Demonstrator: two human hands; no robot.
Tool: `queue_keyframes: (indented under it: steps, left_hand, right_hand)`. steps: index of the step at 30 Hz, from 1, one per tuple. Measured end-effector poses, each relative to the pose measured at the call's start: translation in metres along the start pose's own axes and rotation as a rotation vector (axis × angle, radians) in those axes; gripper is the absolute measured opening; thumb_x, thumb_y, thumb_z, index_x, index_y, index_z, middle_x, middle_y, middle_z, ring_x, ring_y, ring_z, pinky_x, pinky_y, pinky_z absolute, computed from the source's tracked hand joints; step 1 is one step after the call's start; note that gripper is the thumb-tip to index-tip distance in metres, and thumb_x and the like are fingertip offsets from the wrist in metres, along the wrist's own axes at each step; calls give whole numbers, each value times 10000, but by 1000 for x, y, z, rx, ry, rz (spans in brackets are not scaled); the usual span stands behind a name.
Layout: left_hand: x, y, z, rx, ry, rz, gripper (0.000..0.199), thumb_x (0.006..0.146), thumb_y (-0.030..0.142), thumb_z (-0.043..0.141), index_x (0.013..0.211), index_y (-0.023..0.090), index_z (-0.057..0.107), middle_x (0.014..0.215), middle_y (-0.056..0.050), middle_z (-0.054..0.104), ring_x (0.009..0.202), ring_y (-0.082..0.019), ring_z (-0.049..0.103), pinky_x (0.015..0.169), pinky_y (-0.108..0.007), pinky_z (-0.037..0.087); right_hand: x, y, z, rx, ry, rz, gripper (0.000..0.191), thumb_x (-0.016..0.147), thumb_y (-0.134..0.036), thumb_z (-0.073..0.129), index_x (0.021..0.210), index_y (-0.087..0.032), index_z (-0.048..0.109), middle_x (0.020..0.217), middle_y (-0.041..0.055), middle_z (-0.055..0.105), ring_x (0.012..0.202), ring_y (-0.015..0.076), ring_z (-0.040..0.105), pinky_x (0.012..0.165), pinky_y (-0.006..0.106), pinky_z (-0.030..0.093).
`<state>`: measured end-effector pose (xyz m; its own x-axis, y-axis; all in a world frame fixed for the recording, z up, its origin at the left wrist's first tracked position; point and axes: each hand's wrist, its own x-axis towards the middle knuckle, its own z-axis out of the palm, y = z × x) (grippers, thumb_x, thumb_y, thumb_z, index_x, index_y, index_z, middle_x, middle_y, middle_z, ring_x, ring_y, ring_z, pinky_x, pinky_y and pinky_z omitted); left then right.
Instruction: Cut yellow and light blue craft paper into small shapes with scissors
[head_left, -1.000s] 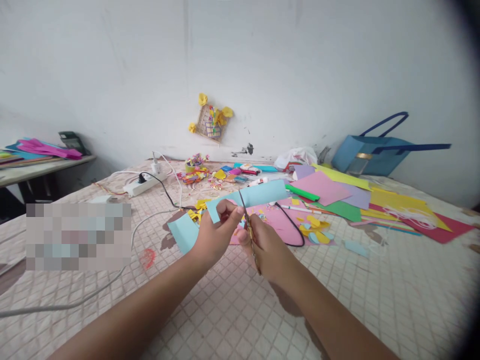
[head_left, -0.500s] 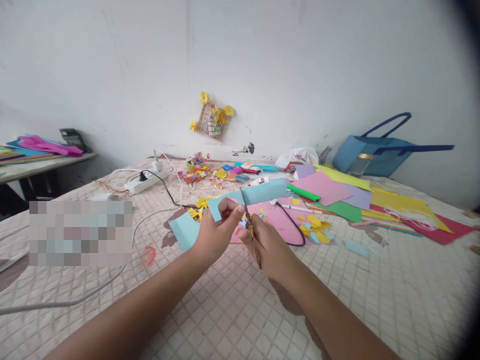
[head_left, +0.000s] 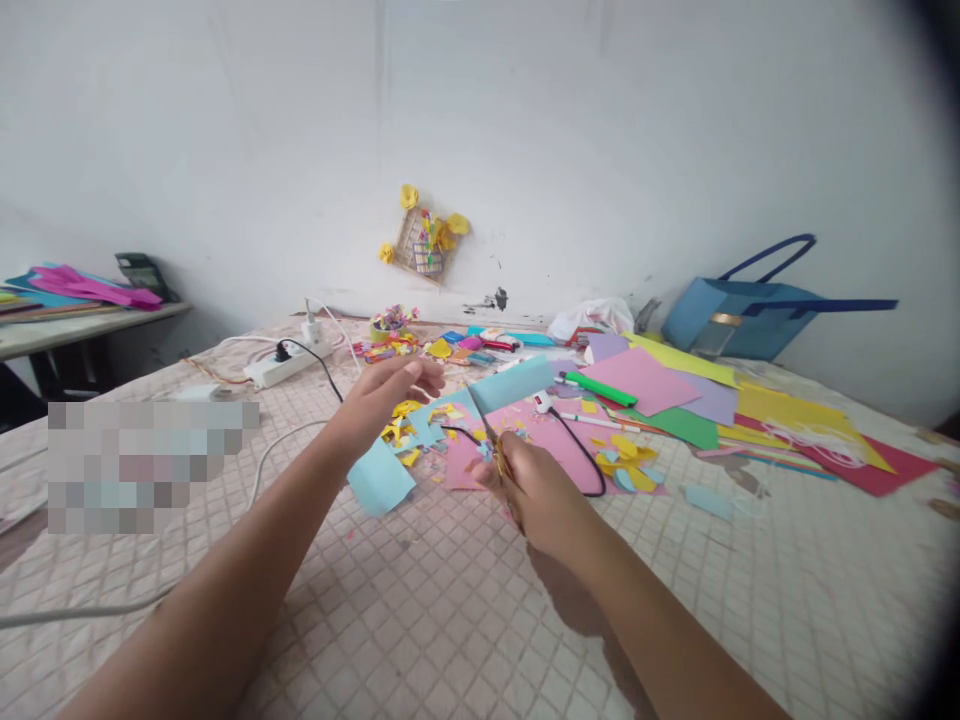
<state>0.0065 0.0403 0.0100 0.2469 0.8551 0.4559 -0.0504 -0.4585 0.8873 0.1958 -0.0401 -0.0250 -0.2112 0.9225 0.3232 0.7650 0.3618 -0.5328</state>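
Note:
My right hand grips a pair of scissors by the handles, blades pointing away over the paper. Just beyond the blades lies a light blue paper strip, its right end near a green marker. My left hand hovers left of the strip, fingers loosely bent forward with nothing visible in them. Below that hand are light blue scraps and yellow cut pieces. A separate light blue sheet lies nearer me, under the left wrist. Pink paper is spread beneath the scissors.
A white power strip with cables stands at the back left. Coloured sheets and white string cover the right side. A blue bag rests by the wall. Yellow pieces lie right of my right hand.
My left hand has moved up and to the left, off the blue strip, and its fingers have loosened. The right hand with the scissors has barely moved.

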Motion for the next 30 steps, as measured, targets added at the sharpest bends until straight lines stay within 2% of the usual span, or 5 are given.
queue_keyframes:
  steps: [4, 8, 14, 19, 30]
  left_hand:
    - [-9, 12, 5, 168, -101, 6, 175, 714, 325, 606, 663, 171, 673, 656, -42, 617, 613, -142, 541, 556, -235, 406]
    - [-13, 6, 12, 248, -184, 29, 192, 743, 324, 571, 650, 167, 631, 636, -36, 593, 615, -144, 526, 559, -241, 395]
    - [-13, 0, 18, 314, -160, 56, 147, 730, 288, 568, 662, 167, 615, 624, -10, 561, 621, -138, 504, 573, -237, 379]
    - [-15, -5, 23, 346, -121, 28, 235, 735, 335, 571, 570, 169, 550, 533, 19, 459, 538, -111, 422, 493, -221, 310]
    - [-21, 1, 35, 157, -100, -67, 216, 716, 314, 581, 572, 154, 564, 551, -1, 549, 508, -101, 454, 484, -223, 317]
  right_hand:
    - [0, -1, 2, 18, -43, 7, 386, 854, -557, 393, 698, -204, 378, 614, 1, 526, 548, 139, 439, 488, 251, 247]
    - [0, 0, 2, 21, -59, 45, 399, 853, -566, 380, 706, -196, 403, 616, 7, 528, 549, 139, 437, 490, 253, 245]
    - [0, 1, 3, 10, -64, 45, 415, 845, -581, 382, 706, -192, 416, 654, 21, 549, 579, 147, 459, 507, 254, 263]
    - [0, 1, 3, -2, -67, 50, 419, 840, -594, 382, 695, -200, 401, 629, 10, 533, 561, 146, 445, 505, 253, 260]
    - [0, 0, -1, 32, -46, 28, 424, 839, -598, 378, 682, -204, 378, 583, -12, 489, 527, 131, 406, 489, 245, 222]
